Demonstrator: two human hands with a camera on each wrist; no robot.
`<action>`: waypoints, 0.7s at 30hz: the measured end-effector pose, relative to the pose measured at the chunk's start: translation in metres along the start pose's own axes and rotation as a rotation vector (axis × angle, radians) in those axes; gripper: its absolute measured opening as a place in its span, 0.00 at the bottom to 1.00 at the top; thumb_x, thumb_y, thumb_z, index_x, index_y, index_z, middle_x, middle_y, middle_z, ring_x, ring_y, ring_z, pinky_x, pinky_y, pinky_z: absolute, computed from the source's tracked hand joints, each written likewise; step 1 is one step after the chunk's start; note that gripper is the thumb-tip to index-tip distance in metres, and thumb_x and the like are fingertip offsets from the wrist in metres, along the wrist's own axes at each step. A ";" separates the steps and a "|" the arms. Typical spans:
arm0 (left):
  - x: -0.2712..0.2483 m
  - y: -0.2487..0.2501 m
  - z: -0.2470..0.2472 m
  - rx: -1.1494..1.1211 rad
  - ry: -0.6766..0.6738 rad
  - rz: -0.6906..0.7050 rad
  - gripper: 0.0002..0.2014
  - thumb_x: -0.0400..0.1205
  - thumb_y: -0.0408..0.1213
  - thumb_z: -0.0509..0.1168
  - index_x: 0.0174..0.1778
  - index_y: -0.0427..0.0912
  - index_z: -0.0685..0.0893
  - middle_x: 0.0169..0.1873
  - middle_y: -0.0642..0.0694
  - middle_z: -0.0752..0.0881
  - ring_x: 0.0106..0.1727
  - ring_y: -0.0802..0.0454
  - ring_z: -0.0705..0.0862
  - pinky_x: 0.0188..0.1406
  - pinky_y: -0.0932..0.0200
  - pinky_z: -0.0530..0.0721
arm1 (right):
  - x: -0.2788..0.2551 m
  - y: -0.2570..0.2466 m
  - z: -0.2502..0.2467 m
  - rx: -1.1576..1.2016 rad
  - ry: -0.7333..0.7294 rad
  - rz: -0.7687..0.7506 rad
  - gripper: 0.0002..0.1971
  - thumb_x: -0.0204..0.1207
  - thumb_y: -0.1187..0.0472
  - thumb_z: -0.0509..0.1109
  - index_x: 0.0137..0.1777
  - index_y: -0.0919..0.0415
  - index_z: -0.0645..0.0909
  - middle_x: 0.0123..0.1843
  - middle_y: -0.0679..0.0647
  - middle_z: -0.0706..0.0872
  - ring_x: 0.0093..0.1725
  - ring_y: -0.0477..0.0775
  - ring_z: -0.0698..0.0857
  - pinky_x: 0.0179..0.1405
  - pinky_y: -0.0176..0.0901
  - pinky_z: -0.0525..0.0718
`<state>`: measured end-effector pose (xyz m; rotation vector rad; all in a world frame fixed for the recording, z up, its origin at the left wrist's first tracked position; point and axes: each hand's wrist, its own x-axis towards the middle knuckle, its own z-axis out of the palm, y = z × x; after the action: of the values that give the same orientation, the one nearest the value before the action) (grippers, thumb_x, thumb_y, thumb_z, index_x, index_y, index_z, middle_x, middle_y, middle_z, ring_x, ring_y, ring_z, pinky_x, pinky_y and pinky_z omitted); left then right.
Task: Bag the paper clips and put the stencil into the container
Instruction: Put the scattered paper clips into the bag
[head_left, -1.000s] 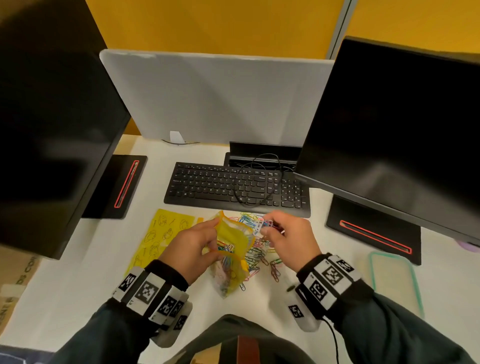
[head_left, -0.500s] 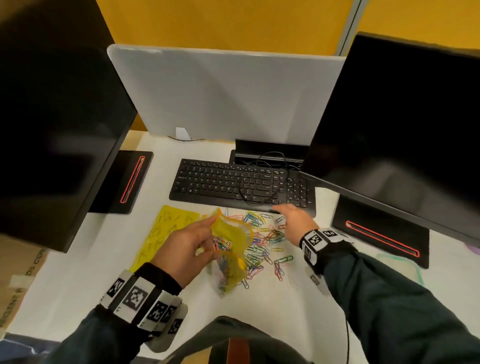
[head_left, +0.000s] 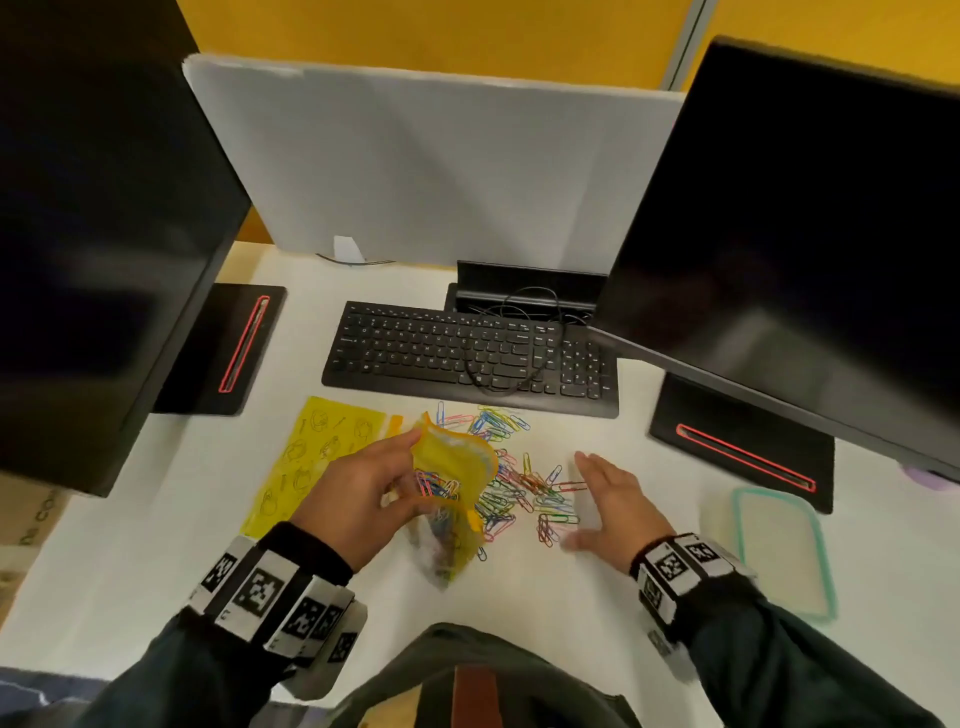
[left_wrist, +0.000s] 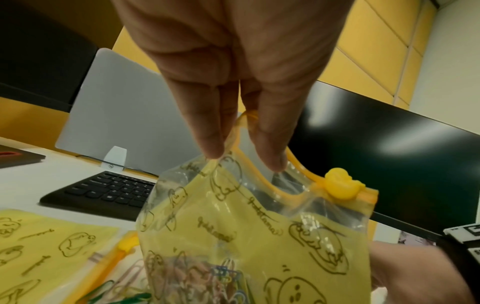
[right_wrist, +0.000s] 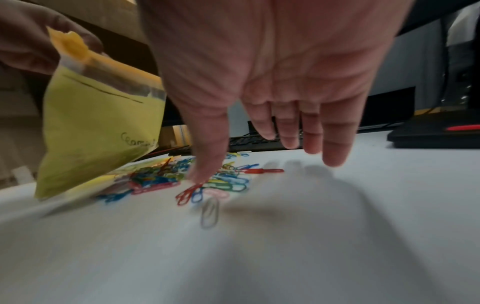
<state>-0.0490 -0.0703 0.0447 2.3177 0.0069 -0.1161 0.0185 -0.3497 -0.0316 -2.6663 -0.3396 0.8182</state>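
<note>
My left hand (head_left: 363, 493) pinches the open rim of a yellow zip bag (head_left: 452, 467) printed with cartoon figures and holds it up just above the desk; several clips lie inside it. The left wrist view shows the bag (left_wrist: 246, 236) with its duck-shaped slider (left_wrist: 340, 186). Coloured paper clips (head_left: 519, 493) lie scattered on the white desk to the right of the bag. My right hand (head_left: 608, 499) hovers flat, fingers straight, at the right edge of the pile (right_wrist: 221, 181), holding nothing. The yellow stencil (head_left: 322, 452) lies flat to the left, partly under my left hand.
A black keyboard (head_left: 467, 358) with a looped cable sits just behind the clips. Two dark monitors (head_left: 805, 234) on black stands flank the desk. A clear container with a teal rim (head_left: 779, 551) lies at the right. A white divider panel (head_left: 431, 166) stands behind.
My right hand left the bag's mouth, reached out toward the keyboard, then came back to the right edge of the clip pile, now flat and open. The left hand kept holding the bag.
</note>
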 end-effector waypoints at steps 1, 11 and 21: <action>0.000 0.000 0.001 0.003 -0.010 0.002 0.13 0.68 0.35 0.76 0.24 0.42 0.77 0.66 0.58 0.70 0.67 0.67 0.71 0.58 0.56 0.80 | -0.003 0.001 0.001 -0.027 -0.028 0.038 0.54 0.65 0.49 0.78 0.82 0.52 0.43 0.84 0.52 0.50 0.82 0.56 0.52 0.80 0.50 0.59; -0.005 -0.003 0.002 0.010 -0.050 0.007 0.16 0.68 0.33 0.75 0.24 0.49 0.74 0.65 0.60 0.69 0.68 0.64 0.70 0.63 0.54 0.78 | 0.034 -0.033 0.004 -0.021 0.098 0.014 0.32 0.68 0.57 0.76 0.72 0.54 0.70 0.66 0.57 0.72 0.67 0.59 0.73 0.67 0.51 0.76; -0.004 0.000 0.005 0.009 -0.059 0.011 0.13 0.68 0.34 0.75 0.26 0.44 0.76 0.65 0.59 0.70 0.68 0.67 0.68 0.65 0.57 0.76 | 0.027 -0.043 0.017 -0.181 0.125 0.020 0.12 0.83 0.63 0.54 0.62 0.66 0.72 0.62 0.62 0.78 0.60 0.63 0.80 0.56 0.50 0.79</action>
<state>-0.0538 -0.0740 0.0417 2.3224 -0.0364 -0.1791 0.0247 -0.2976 -0.0417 -2.8768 -0.3729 0.6506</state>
